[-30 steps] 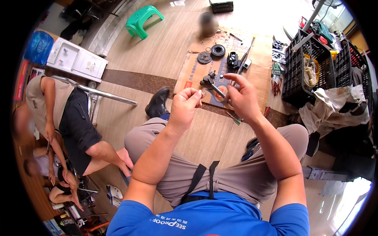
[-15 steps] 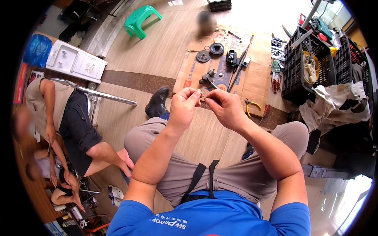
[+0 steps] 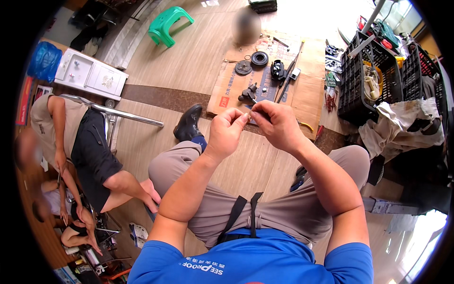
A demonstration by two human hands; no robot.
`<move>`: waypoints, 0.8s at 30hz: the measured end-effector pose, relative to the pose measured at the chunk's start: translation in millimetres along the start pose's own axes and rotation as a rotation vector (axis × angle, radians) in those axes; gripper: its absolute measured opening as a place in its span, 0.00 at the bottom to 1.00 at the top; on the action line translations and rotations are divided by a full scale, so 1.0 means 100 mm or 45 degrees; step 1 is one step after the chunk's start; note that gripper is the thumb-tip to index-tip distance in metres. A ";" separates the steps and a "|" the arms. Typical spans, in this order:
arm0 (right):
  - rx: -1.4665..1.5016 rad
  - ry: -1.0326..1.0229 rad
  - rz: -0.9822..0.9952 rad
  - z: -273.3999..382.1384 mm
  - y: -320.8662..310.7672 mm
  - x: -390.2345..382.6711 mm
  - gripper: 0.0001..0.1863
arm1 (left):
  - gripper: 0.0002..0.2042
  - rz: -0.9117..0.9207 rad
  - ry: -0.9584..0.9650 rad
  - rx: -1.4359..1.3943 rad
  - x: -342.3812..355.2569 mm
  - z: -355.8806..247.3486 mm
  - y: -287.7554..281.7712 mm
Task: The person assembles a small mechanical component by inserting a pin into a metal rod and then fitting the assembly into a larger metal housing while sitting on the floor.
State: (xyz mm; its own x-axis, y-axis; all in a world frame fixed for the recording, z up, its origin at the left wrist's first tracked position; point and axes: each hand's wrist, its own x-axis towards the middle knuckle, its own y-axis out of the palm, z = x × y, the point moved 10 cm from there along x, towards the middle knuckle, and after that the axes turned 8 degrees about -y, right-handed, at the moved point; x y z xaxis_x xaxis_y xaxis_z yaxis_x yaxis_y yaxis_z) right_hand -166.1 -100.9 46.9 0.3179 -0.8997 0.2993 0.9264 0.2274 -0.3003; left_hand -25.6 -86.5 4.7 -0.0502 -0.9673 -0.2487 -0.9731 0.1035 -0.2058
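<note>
My left hand [image 3: 227, 130] and my right hand [image 3: 279, 125] meet above my knees, thumbs and fingertips pinched together around a tiny part [image 3: 249, 116], too small to name. Just beyond them lies a cardboard sheet [image 3: 309, 99], holding a dark jointed fitting with a shaft [image 3: 247, 93], a black ring [image 3: 259, 58], a flat disc [image 3: 243, 67], a black housing [image 3: 278, 70] and long thin tools [image 3: 290, 77]. Yellow-handled pliers [image 3: 306, 126] are partly hidden behind my right hand.
Two people [image 3: 71, 132] sit at left beside a metal bar [image 3: 134, 117]. A green stool [image 3: 168, 26] and white cart [image 3: 94, 73] stand beyond. Black crates [image 3: 359, 87] with tools and cloths [image 3: 392, 123] fill the right. My black boot [image 3: 187, 123] is near the cardboard.
My right hand has moved left and closed in beside my left hand, its fingers now pinched. My left hand has shifted slightly right.
</note>
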 end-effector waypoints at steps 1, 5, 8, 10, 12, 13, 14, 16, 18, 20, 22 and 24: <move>-0.056 -0.052 0.002 0.00 -0.01 0.01 0.06 | 0.08 0.021 -0.006 0.046 -0.01 -0.01 0.03; -0.083 -0.036 -0.004 -0.05 -0.04 0.03 0.07 | 0.08 0.060 -0.002 -0.005 -0.02 -0.02 0.08; -0.049 0.002 0.005 -0.12 -0.03 0.04 0.07 | 0.08 0.088 -0.001 -0.012 -0.03 -0.03 0.09; -0.015 0.036 0.004 -0.19 -0.02 0.02 0.07 | 0.07 0.160 -0.028 -0.076 -0.01 0.01 0.13; 0.014 0.067 0.011 -0.22 0.01 0.01 0.07 | 0.07 0.206 -0.042 -0.148 0.00 0.02 0.12; 0.027 0.046 -0.002 -0.20 0.01 0.02 0.07 | 0.07 0.252 -0.056 -0.218 0.00 0.03 0.14; 0.043 0.027 -0.018 -0.17 0.00 0.02 0.07 | 0.07 0.252 -0.058 -0.217 0.00 0.03 0.13; 0.031 0.004 0.004 -0.10 -0.02 0.02 0.07 | 0.06 0.285 -0.113 -0.190 0.00 0.08 0.16; 0.016 -0.020 0.027 -0.06 -0.01 0.02 0.07 | 0.06 0.283 -0.121 -0.185 0.01 0.10 0.16; -0.018 -0.045 0.017 -0.05 -0.01 0.03 0.06 | 0.06 0.281 -0.128 -0.179 0.00 0.10 0.18; -0.018 -0.034 -0.008 -0.09 -0.01 0.03 0.06 | 0.07 0.248 -0.082 -0.193 0.00 0.07 0.17; -0.017 -0.025 -0.030 -0.12 -0.01 0.03 0.06 | 0.07 0.245 -0.075 -0.207 0.00 0.07 0.15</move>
State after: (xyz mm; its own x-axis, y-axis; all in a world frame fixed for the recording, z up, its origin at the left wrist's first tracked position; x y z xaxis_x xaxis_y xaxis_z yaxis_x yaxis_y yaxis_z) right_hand -168.6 -107.8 37.5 0.2997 -0.8972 0.3243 0.9309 0.2007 -0.3051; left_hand -39.0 -83.4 -5.4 -0.2294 -0.9178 -0.3241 -0.9705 0.2411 0.0042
